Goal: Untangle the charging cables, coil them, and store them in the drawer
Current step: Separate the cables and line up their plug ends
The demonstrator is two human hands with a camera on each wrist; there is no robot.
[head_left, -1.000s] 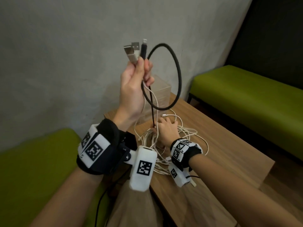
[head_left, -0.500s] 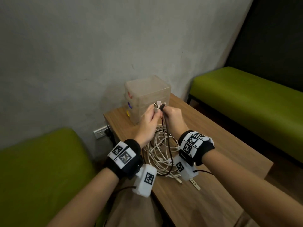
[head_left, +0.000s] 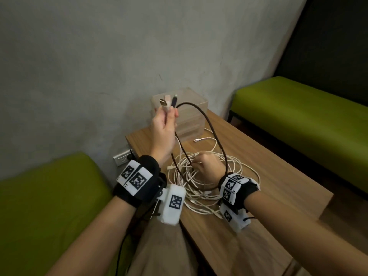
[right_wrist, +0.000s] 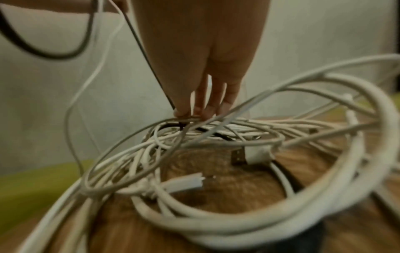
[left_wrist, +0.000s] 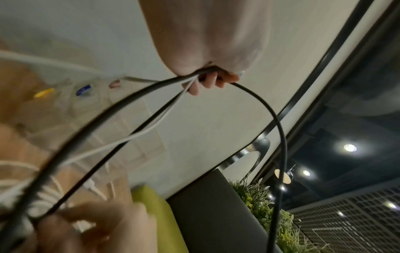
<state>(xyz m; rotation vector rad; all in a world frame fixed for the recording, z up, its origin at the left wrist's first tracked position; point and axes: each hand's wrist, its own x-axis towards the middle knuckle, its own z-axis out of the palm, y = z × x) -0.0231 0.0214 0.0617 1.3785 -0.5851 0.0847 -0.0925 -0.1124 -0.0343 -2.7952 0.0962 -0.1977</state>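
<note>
Above the white cable heap (head_left: 201, 176) on the surface (head_left: 278, 176), the left hand (head_left: 164, 130) pinches the black cable (head_left: 211, 126) plugs; the right hand's (head_left: 209, 166) grip pinches its lower strand at the heap.

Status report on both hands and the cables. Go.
Left hand grips plug ends, raised. Right hand pinches thin black cable at tangled white cable pile. Black loop still snagged in pile.
</note>
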